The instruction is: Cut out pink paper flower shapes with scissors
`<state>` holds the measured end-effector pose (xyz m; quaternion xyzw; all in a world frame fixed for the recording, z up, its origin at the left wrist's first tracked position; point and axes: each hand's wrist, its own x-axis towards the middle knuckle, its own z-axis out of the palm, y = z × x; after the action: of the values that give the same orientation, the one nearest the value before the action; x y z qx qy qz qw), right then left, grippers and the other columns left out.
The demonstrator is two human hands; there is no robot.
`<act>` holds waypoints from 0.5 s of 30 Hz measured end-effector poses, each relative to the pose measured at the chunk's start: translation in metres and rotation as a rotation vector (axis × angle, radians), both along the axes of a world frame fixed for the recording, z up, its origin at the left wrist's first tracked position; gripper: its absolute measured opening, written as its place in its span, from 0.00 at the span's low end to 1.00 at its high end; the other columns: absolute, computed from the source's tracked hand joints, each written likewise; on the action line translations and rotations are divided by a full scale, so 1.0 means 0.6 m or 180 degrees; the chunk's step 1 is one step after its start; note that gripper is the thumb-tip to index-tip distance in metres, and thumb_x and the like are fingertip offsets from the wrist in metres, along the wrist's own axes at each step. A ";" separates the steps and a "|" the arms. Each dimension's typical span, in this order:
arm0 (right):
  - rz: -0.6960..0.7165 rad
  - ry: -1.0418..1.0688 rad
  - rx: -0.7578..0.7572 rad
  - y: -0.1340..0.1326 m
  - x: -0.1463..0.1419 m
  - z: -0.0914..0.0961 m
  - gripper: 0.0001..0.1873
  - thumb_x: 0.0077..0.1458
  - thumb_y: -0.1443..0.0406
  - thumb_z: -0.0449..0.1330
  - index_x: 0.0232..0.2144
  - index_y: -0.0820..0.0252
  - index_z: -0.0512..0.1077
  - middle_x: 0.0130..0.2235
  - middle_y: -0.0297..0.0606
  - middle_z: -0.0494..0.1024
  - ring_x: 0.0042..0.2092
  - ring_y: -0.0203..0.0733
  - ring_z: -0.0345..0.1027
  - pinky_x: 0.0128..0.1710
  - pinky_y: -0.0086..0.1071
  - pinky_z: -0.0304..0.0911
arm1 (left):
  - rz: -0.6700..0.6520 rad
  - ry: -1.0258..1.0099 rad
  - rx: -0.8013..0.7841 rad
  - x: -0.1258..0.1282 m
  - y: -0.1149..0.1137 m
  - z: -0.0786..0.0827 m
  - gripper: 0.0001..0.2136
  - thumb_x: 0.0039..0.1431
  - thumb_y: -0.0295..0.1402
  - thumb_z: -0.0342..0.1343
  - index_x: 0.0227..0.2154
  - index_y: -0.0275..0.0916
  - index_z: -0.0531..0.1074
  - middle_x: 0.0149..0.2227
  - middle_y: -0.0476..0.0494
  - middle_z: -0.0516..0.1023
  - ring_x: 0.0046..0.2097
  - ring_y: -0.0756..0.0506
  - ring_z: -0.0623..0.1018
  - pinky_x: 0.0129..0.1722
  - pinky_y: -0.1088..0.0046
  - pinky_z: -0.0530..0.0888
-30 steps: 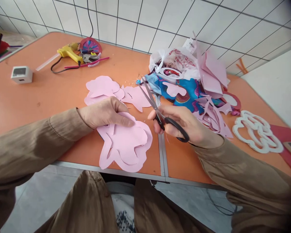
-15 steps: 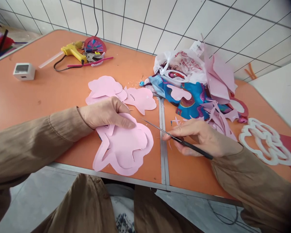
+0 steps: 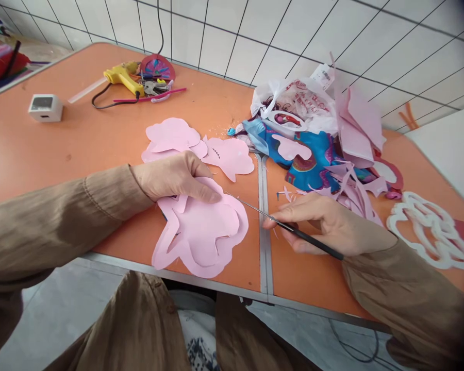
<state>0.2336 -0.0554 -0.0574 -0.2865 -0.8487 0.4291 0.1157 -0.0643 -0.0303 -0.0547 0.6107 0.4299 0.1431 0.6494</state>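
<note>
My left hand (image 3: pixel 183 178) is closed on the upper edge of a pink felt cutout (image 3: pixel 204 221) with a wavy, cloud-like outline. Layers of the same felt overlap in it, with slits inside the border, and a bit of blue shows at its left edge. In my right hand (image 3: pixel 325 224) is a pair of scissors (image 3: pixel 305 238), seen edge-on, with a black handle and thin metal blades. The blade tips point left, close to the cutout's upper right edge; whether they touch it I cannot tell. Behind my left hand lie more pink felt cutouts (image 3: pixel 172 135).
Blue patterned fabric (image 3: pixel 313 167), a white plastic bag (image 3: pixel 297 98) and pink felt scraps (image 3: pixel 355 198) are piled at the back right. White looped outlines (image 3: pixel 429 226) lie far right. A yellow glue gun (image 3: pixel 126 80) and a white cube (image 3: pixel 45 107) stand back left. A metal seam (image 3: pixel 263 232) crosses the table.
The whole view has shifted slightly, so things appear a little further right. The scissor tips now look nearer the cutout's edge. Both hands keep their hold.
</note>
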 end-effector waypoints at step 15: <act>-0.0062 0.0140 -0.0206 0.002 0.020 -0.023 0.15 0.51 0.68 0.65 0.43 0.55 0.80 0.21 0.32 0.74 0.22 0.35 0.67 0.24 0.29 0.61 | 0.0126 -0.0043 -0.0038 0.002 0.000 -0.001 0.10 0.45 0.32 0.69 0.14 0.38 0.77 0.14 0.52 0.71 0.18 0.54 0.68 0.16 0.79 0.61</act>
<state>0.2455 -0.0542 -0.0715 -0.2889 -0.8288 0.4614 0.1292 -0.0630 -0.0300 -0.0551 0.5973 0.4383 0.1574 0.6530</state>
